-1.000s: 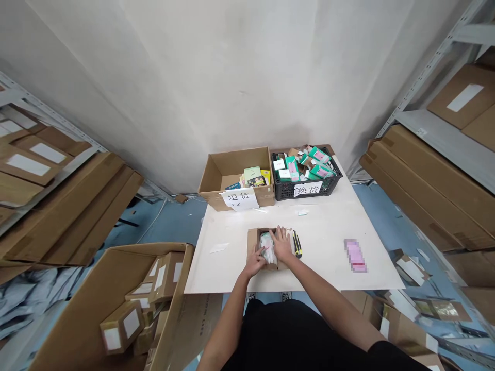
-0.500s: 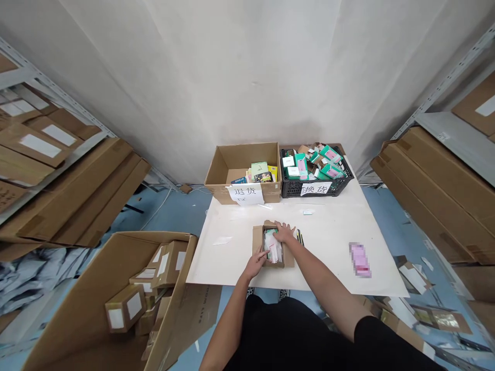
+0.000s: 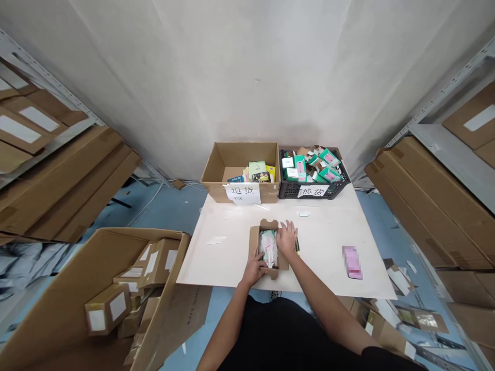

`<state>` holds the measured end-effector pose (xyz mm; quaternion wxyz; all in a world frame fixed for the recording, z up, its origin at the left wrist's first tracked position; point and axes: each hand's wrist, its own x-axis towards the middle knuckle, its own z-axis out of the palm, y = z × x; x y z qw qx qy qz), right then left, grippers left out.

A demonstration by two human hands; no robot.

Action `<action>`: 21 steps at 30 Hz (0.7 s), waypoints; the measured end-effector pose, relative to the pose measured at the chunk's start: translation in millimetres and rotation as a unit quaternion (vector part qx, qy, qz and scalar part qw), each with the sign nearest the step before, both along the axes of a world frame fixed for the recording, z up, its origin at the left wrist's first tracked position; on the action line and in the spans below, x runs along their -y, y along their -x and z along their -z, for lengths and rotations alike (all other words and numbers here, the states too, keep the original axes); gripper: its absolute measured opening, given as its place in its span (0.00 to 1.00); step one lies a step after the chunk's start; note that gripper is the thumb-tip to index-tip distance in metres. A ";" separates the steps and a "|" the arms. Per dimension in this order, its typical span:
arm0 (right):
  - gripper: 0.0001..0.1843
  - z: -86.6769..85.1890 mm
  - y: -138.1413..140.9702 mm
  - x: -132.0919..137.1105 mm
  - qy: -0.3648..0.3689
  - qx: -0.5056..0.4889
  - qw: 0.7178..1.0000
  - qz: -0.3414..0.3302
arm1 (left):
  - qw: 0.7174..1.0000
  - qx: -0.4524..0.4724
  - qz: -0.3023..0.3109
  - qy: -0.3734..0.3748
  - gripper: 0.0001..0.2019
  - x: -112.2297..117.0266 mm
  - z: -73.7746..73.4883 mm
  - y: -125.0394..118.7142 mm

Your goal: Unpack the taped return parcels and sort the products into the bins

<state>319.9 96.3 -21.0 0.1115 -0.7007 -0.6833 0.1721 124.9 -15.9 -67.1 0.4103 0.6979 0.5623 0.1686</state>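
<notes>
A small cardboard box stands with its flaps spread on the white table. Inside it lie packets in white and green wrapping. My left hand grips the box's near left corner, thumb at the near side and fingers over the left wall. My right hand is at the right flap, fingers apart and pointing away from me, with nothing visible in it. Just right of that hand lies a yellow and black object, partly covered, possibly a cutter.
Behind stand a cardboard box of booklets and a black crate of green cartons, both with paper signs. A pink phone-like item lies on the table at right. A large carton of parcels is at left. Shelves flank both sides.
My right hand has drawn back from the packets to the right flap. My left hand has shifted toward the near left corner. The box's far and near end flaps now stick outward.
</notes>
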 end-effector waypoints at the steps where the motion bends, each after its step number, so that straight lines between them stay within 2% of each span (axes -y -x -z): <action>1: 0.29 -1.2 1.9 1.2 -0.011 -0.021 0.999 -0.045 | 1.000 -0.001 0.000 -0.004 0.09 -0.1 1.0 -0.4; 3: 0.26 -1.5 10.0 -0.4 0.020 -0.051 0.989 -0.138 | 1.000 -0.006 0.005 -0.009 0.09 -0.2 2.5 -0.4; 5: 0.25 0.6 21.8 -6.7 0.091 -0.043 0.977 -0.189 | 1.000 -0.009 0.010 -0.009 0.09 0.0 3.8 0.0; 8: 0.31 4.5 40.0 -19.0 0.176 0.003 0.967 -0.182 | 1.000 -0.009 0.010 -0.004 0.08 1.1 5.3 0.4; 11: 0.40 6.1 51.8 -25.9 0.205 0.023 0.966 -0.158 | 1.000 -0.014 0.001 -0.001 0.06 2.4 5.4 -0.1; 16: 0.36 -1.4 49.8 -20.1 0.189 0.034 0.972 -0.137 | 1.000 -0.029 -0.004 -0.009 0.05 3.5 2.2 -2.0; 21: 0.29 -17.2 31.5 5.5 0.069 0.000 0.990 -0.121 | 0.999 -0.037 -0.018 -0.024 0.06 3.3 0.0 -5.2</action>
